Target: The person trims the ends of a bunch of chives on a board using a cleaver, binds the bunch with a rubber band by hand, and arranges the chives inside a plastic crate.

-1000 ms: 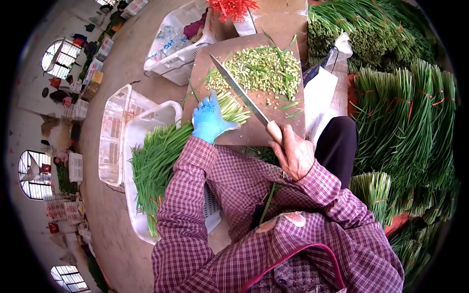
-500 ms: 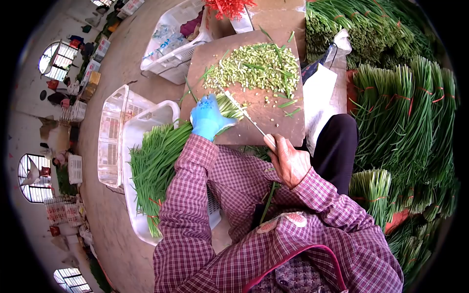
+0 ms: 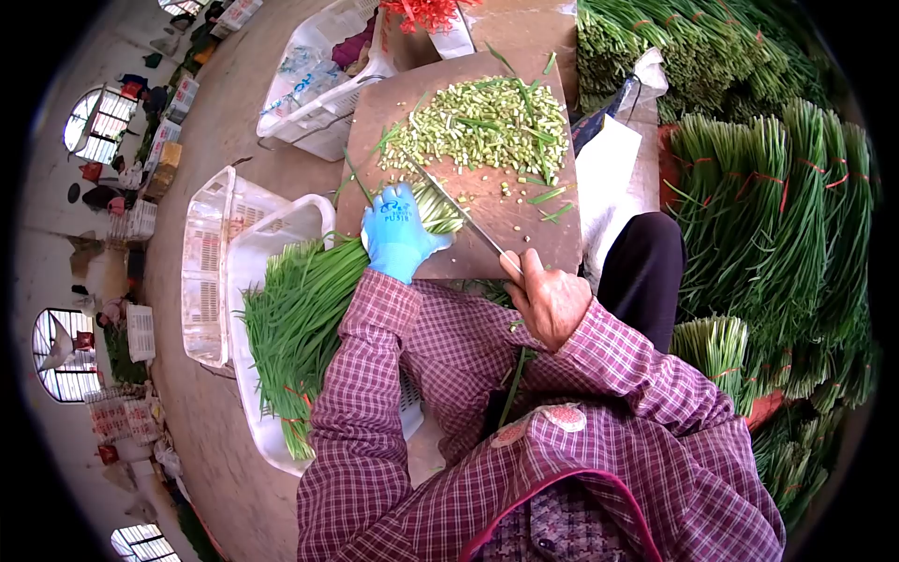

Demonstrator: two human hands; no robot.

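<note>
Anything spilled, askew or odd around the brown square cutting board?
Slightly: a long green stalk lies on the purple checked clothing, off the board, perhaps a dropped scrap. Loose green leaf bits lie scattered beside the pale-green chopped pile.

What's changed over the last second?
Knife, in the right hand, moved off the chopped pile, back toward the person, to the pale ends of the greens. No new grasp or release. Left hand stays on the greens; pile looks the same.

left hand (image 3: 398,230): holds green stalks (image 3: 302,304) | right hand (image 3: 554,302): grips knife (image 3: 459,207) | chopped pieces (image 3: 482,124): on board (image 3: 548,248)
</note>
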